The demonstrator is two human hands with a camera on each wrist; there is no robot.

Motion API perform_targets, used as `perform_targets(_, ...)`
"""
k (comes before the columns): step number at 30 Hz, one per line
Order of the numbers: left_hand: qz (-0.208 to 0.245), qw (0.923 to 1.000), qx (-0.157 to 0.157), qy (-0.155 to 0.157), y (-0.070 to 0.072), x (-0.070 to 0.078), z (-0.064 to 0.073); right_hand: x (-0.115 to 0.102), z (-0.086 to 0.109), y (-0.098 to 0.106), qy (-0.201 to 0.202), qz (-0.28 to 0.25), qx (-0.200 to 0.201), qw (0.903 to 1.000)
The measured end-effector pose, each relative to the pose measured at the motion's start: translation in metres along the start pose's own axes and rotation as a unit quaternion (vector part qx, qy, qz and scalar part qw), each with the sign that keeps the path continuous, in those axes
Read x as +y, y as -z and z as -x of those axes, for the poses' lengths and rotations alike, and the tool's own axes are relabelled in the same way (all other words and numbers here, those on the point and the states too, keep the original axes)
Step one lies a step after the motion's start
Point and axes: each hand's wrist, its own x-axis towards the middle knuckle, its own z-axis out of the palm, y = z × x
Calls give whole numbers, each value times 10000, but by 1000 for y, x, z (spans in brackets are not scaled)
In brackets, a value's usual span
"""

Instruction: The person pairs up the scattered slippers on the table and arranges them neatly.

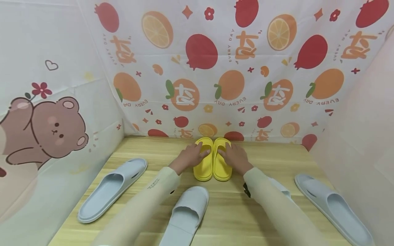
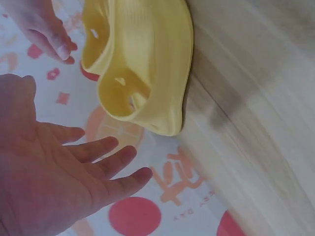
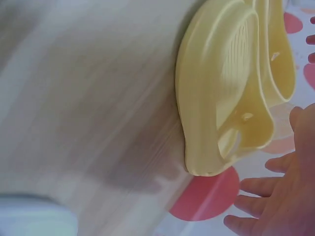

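Note:
A pair of yellow slippers stands side by side at the back of the wooden surface, toes toward the fruit-print cloth; these are the left yellow slipper (image 1: 203,171) and the right yellow slipper (image 1: 223,172). Over the outer side of the left one hovers my left hand (image 1: 191,156), its fingers spread and apart from the slipper in the left wrist view. My right hand (image 1: 237,157) is held likewise beside the right one. In the right wrist view, a gap shows between the right hand's fingers (image 3: 261,187) and the yellow slipper (image 3: 202,88). Neither hand holds anything.
Grey slippers lie around: one at the left (image 1: 104,191), one in front (image 1: 188,212), one at the right (image 1: 333,206). Another grey slipper (image 1: 280,187) is mostly hidden by my right sleeve. Fruit-print cloth (image 1: 261,112) rises behind; a bear-print cloth (image 1: 101,85) walls the left.

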Motion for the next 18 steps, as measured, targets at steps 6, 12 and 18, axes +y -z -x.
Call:
perform_targets(6,-331,9990,133,-255,0,-1,44,14,32,4,436,171,249,9986)
perform_targets(12,-548,9973,205,-440,-11,1,81,33,78,1,670,346,111,9971)
perform_targets(18,-409,9974,308,-508,-20,3,106,47,103,-1,599,320,100,9976)
